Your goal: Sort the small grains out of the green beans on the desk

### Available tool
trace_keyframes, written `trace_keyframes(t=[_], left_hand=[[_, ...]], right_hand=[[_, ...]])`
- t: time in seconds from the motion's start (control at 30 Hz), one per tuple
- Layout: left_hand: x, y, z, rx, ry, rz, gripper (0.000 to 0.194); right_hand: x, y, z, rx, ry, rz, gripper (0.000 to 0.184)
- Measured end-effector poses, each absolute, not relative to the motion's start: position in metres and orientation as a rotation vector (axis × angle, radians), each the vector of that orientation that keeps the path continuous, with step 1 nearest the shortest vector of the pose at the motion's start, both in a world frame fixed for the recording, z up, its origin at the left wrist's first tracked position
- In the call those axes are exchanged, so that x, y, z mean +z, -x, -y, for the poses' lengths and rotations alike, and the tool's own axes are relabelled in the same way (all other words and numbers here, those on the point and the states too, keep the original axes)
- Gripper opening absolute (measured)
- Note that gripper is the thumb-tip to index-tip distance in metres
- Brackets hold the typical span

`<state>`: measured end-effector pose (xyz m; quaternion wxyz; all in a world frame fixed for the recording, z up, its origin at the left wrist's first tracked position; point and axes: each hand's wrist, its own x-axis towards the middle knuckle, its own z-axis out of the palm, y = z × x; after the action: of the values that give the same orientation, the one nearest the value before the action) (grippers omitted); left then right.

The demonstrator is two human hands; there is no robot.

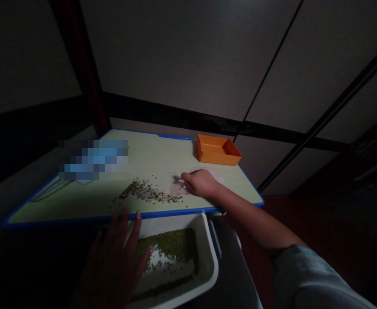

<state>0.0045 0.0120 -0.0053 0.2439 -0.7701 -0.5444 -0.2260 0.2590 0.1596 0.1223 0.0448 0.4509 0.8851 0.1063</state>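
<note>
A pale table (79, 201) with a blue edge carries a scatter of small green beans (143, 192) near its front. My right hand (199, 182) rests on the table just right of the beans, fingers curled on a small pale pink shell-like scoop (176, 189). Below the table's front edge a white tray (209, 262) holds more green beans (169, 244). My left hand (116, 253) grips the tray's left rim, fingers spread over it and the thumb inside on the beans.
An orange open box (217, 150) stands at the table's far right corner. A blurred blue patch (93, 159) lies on the table's left part. Dark wall panels and a dark post rise behind. The surroundings are dim.
</note>
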Motion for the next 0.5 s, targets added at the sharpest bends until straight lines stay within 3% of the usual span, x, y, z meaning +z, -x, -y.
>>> trace_keyframes(t=[0.5], left_hand=[[-0.010,0.001,-0.012,-0.557,2.176,1.531,0.085]], right_hand=[[0.122,-0.297,-0.136,0.235,-1.471,-2.725,0.034]])
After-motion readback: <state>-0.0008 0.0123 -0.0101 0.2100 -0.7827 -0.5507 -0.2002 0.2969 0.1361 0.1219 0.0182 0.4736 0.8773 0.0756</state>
